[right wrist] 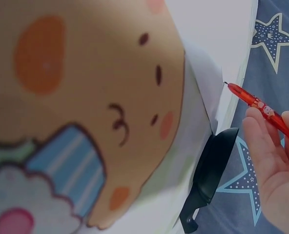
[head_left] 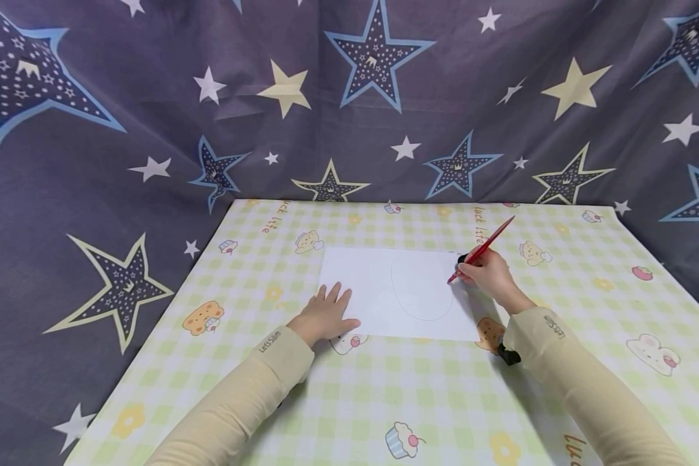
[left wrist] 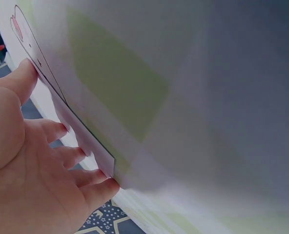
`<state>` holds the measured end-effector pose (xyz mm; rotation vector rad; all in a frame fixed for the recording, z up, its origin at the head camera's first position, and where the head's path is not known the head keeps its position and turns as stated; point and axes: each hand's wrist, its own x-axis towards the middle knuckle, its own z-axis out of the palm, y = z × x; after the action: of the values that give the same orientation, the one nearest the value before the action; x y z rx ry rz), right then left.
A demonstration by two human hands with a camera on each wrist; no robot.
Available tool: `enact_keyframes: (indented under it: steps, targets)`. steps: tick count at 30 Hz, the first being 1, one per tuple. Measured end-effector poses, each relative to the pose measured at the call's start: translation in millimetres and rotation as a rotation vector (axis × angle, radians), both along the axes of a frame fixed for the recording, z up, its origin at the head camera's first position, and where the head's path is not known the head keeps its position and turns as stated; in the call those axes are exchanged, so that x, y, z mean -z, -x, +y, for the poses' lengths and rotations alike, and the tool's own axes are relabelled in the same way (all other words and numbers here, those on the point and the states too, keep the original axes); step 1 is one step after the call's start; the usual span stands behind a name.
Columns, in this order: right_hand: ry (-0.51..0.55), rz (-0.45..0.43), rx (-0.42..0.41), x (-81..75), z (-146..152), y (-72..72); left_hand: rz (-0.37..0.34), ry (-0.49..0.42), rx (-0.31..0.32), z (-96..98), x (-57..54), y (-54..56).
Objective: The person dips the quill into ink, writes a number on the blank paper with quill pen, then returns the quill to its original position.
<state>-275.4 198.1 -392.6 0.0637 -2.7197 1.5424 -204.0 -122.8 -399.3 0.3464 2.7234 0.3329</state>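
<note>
A white sheet of paper lies on the table with a thin, rounded curve drawn on its right half. My left hand rests spread over the sheet's left edge, fingers extended. In the left wrist view, the fingertips of the left hand touch the paper. My right hand pinches a red pen, its tip at the right side of the curve. The red pen also shows in the right wrist view, gripped by the right hand.
A black pan-shaped object sits by the paper's right edge, partly hidden by the right hand in the head view. The checked tablecloth has cartoon prints. A star-patterned curtain hangs behind and left of the table.
</note>
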Motion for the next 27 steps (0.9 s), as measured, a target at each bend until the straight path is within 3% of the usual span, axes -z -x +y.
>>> enact_keyframes:
  steps: [15, 27]
  targets:
    - [-0.055, 0.017, 0.012, -0.8, -8.5, 3.1, 0.004, 0.012, 0.003, 0.0, 1.4, 0.5]
    - [-0.029, 0.051, 0.018, -0.3, -15.7, 4.8, 0.002, 0.007, 0.004, -0.3, 0.4, -0.1]
